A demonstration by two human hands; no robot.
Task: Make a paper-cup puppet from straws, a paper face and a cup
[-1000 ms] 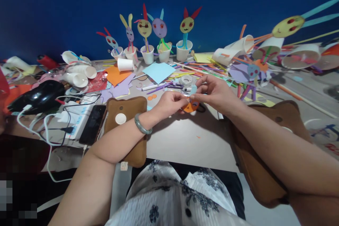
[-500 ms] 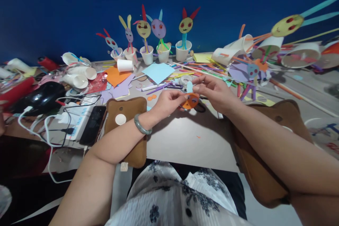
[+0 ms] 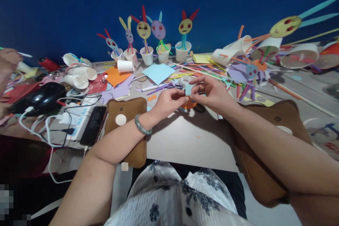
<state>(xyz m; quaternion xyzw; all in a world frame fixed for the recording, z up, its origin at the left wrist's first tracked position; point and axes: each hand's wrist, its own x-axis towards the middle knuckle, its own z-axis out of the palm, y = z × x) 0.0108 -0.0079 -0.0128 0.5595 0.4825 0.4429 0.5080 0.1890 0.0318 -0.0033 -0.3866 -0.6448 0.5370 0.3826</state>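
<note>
My left hand (image 3: 168,104), with a bangle on its wrist, pinches near the orange paper face (image 3: 189,103), and its fingertips meet a light blue paper strip (image 3: 188,90). Across from it, my right hand (image 3: 210,93) has its thumb and fingers closed on the same blue strip. The strip stands upright above the orange face, which is partly hidden behind the fingers. A roll of tape (image 3: 185,79) lies just behind the hands.
Paper cups with puppet faces (image 3: 183,51) line the back. A light blue sheet (image 3: 158,73), pens and coloured sticks lie behind my hands. Brown pads (image 3: 127,137) flank the work area. At the far left are a power strip (image 3: 81,120) and another person's hand (image 3: 9,65).
My fingers have closed in around the blue strip, and the orange face is now more covered. Another person's hand has come into view at the left, holding a thin stick.
</note>
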